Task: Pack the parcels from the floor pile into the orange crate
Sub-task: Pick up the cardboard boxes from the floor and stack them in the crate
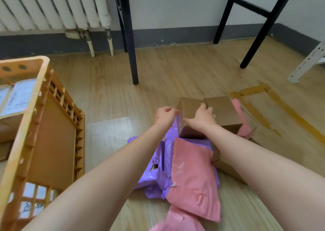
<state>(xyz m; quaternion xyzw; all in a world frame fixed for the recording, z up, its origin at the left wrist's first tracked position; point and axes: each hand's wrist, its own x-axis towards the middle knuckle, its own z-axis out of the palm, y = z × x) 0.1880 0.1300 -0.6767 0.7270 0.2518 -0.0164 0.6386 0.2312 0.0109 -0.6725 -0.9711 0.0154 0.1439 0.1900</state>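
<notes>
Reaching for the cardboard box (pixel 223 111) at the far end of the floor pile (pixel 193 174).
Pressing on its top with the right hand (pixel 204 116), fingers spread flat; curling the left hand (pixel 165 115) at its left corner, possibly pinching cardboard or the purple mailer (pixel 154 176) below, too blurred to tell. Lies straight ahead, long axis left to right, propped on the pile; must travel left and back toward the orange crate (pixel 29 97), on the left hand's side.

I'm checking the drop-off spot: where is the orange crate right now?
Head view, far left: the orange crate stands on the floor, in front of the radiator and left of the purple mailer.
</notes>
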